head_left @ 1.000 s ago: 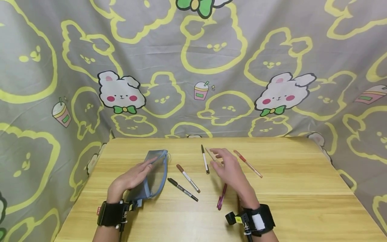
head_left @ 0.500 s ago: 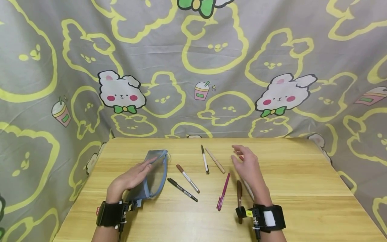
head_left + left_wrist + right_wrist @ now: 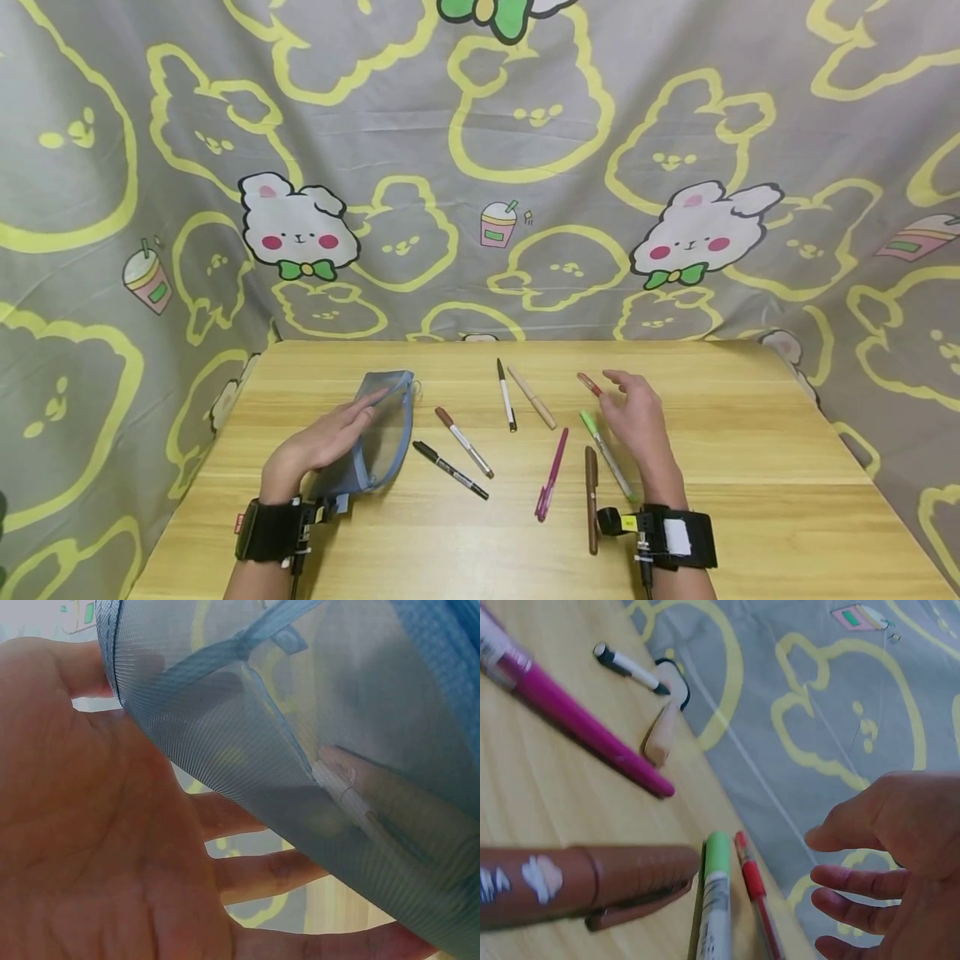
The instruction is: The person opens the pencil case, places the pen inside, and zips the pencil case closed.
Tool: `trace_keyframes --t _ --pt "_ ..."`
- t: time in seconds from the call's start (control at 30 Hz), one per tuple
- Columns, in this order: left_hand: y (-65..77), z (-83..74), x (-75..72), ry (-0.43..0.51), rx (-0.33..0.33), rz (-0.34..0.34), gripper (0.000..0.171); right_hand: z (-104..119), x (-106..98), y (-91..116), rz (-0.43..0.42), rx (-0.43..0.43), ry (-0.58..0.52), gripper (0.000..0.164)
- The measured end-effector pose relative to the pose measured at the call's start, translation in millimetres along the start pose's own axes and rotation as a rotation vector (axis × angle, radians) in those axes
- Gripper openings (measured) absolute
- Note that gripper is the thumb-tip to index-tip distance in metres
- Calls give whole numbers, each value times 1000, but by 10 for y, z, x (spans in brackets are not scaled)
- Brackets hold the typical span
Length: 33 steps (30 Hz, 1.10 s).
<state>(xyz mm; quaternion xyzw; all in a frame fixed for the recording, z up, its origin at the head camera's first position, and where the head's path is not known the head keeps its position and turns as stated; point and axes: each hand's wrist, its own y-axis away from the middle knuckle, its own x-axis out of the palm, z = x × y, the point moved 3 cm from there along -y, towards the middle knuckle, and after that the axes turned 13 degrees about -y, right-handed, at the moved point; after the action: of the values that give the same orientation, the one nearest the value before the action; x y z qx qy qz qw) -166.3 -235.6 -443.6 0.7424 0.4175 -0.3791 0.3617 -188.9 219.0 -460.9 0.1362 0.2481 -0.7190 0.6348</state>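
Observation:
My left hand (image 3: 318, 442) lies with straight fingers against a blue mesh pencil case (image 3: 388, 446) at the left of the table. In the left wrist view the mesh (image 3: 247, 750) crosses in front of several of its fingers. My right hand (image 3: 636, 417) is over the right side with loosely bent fingers and nothing in them. It partly covers a red pen (image 3: 589, 383). A green-capped marker (image 3: 606, 450) lies just left of its wrist, beside a thick brown pen (image 3: 592, 500). In the right wrist view, the fingers are apart from all the pens.
A purple pen (image 3: 552, 475) lies near the middle. Behind it are a beige pen (image 3: 532, 397) and a white pen with black ends (image 3: 506, 396). A brown-capped marker (image 3: 465, 442) and a black marker (image 3: 450, 471) lie near the case. A patterned curtain (image 3: 480, 167) hangs behind the table.
My right hand has moved to the right, away from the beige pen and past the middle of the table, uncovering the green-capped marker and the brown pen. My left hand stays on the pencil case.

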Motion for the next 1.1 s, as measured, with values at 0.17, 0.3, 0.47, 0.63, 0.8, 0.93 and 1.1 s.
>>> trace_keyframes --t 0.17,0.3,0.47,0.63,0.8,0.93,1.1 --pt "3 7 -3 0 7 -3 55 -104 -30 6 8 58 7 43" --pt "4 9 -6 2 12 0 56 -190 -36 12 12 118 3 43" --pt "1 10 -20 6 18 -3 55 -241 -9 2 6 147 21 39" --pt "0 14 -11 3 4 2 56 -292 13 -11 15 163 60 37" --pt "0 0 -11 1 9 2 56 -325 25 -20 16 156 91 32" --pt "8 -3 -20 0 7 2 56 -330 36 -17 17 164 106 28" --pt "9 -2 -23 -4 -1 6 56 -323 44 -8 5 187 111 25"
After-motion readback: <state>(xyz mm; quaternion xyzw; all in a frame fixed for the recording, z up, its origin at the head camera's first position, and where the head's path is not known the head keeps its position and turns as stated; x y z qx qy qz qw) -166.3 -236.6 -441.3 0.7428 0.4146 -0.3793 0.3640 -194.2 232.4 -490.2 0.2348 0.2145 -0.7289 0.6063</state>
